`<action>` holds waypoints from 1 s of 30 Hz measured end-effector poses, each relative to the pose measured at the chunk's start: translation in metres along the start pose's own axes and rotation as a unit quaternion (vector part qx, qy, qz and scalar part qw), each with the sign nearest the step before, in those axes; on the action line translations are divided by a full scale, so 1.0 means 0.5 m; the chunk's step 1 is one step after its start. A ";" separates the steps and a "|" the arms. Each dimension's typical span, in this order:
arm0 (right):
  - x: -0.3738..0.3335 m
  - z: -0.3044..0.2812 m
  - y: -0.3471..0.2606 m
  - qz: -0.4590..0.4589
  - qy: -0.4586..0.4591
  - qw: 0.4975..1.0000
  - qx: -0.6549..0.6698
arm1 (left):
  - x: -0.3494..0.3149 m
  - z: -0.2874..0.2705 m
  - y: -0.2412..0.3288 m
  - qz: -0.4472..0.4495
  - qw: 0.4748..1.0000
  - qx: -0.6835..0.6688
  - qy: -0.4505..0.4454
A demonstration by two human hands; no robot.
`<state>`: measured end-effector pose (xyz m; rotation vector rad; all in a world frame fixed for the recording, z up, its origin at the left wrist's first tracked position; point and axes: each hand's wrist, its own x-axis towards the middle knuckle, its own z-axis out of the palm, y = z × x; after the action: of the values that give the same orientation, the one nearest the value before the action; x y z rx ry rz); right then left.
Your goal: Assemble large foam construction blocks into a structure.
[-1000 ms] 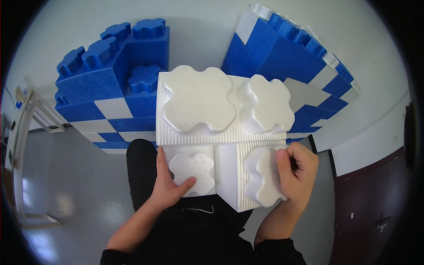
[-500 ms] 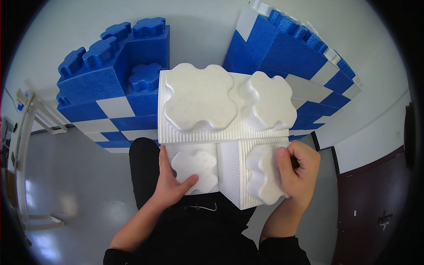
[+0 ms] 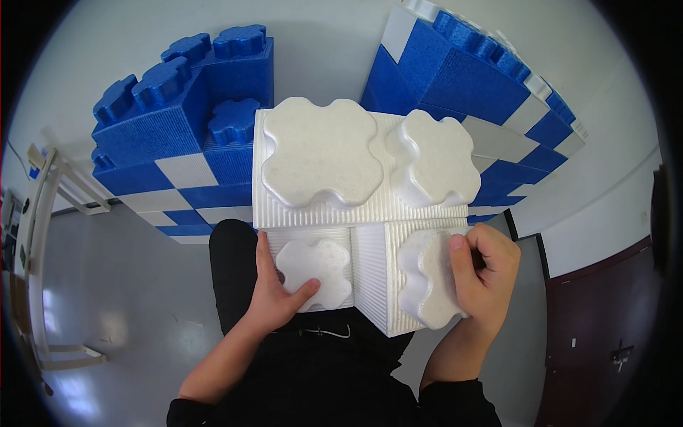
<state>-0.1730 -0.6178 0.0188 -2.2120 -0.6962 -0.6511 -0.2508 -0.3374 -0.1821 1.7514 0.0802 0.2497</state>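
White foam building blocks with clover-shaped studs and ribbed faces are in front of me at lap height. The far one is a long block (image 3: 390, 206) with two studs on top. On its near side, a smaller block (image 3: 316, 274) with one stud is at the left, sitting lower than another one-stud block (image 3: 427, 285) at the right. My left hand (image 3: 276, 295) grips the left block, thumb on its stud, fingers along its left side. My right hand (image 3: 487, 274) is closed around the outer side of the right block's stud; its fingertips are partly hidden.
Stacked blue and white blocks form one wall at the left (image 3: 149, 132) and a taller one at the right (image 3: 469, 78). A pale wooden frame (image 3: 39, 235) stands at far left on the grey floor (image 3: 142, 285). A dark red door (image 3: 597, 334) is at right.
Both hands keep the same hold. The long block and its studs show slightly higher in the picture, and my right hand has shifted a touch right and up.
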 end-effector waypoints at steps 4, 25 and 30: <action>0.007 0.004 -0.010 -0.009 -0.042 0.998 -0.045 | 0.000 -0.001 0.000 0.010 0.999 0.031 -0.009; 0.038 -0.042 -0.009 -0.109 -0.210 0.969 -0.069 | 0.016 -0.004 0.005 0.017 0.998 0.054 -0.023; 0.058 -0.100 -0.042 -0.146 -0.357 0.917 -0.105 | 0.009 -0.010 -0.007 0.024 0.994 0.101 -0.020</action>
<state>-0.1775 -0.6347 0.0775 -2.5759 -1.3965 -0.0155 -0.2473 -0.3310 -0.1839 1.9612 0.0362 0.2476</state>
